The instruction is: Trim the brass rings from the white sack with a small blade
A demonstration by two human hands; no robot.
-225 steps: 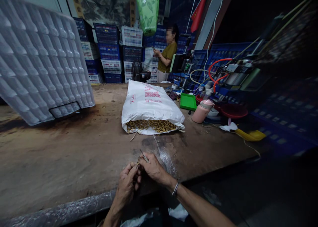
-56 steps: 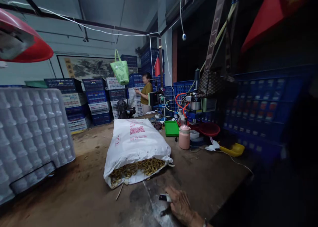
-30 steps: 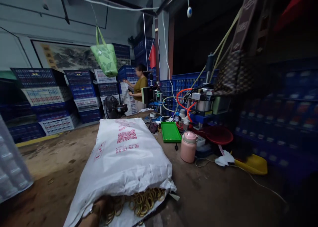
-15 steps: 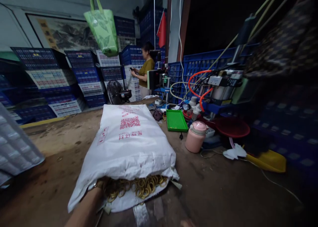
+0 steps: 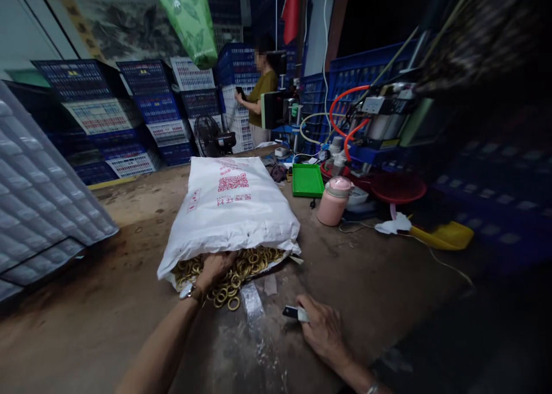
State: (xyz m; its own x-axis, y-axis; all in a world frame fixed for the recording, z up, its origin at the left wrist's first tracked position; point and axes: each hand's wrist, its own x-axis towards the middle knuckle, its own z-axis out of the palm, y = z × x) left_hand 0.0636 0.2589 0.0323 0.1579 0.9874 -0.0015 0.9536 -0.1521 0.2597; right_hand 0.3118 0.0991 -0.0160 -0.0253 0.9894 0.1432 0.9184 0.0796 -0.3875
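Note:
A white woven sack (image 5: 230, 210) with red print lies on the worktable, its mouth toward me. Gold-coloured metal rings (image 5: 235, 278) fill the mouth, and several have spilled onto the table. My left hand (image 5: 215, 267), with a watch at the wrist, reaches into the mouth among the rings. Its fingers are hidden by the sack and rings. To the right of the sack, my right hand (image 5: 322, 328) rests low over the table, closed around a small flat black-and-silver object (image 5: 294, 312) whose kind I cannot make out.
Right of the sack stand a green tray (image 5: 307, 181), a pink lidded jar (image 5: 334, 203) and a yellow scoop (image 5: 446, 236). Clear plastic trays (image 5: 47, 198) lean at left. A machine (image 5: 383, 118) with orange hoses stands behind. A person (image 5: 264, 92) stands beyond, near stacked crates (image 5: 159, 103).
My left hand, formerly mostly inside the sack, now shows at its mouth, and more rings lie spilled out front. My right hand has come into view with the small object. The camera has tilted down.

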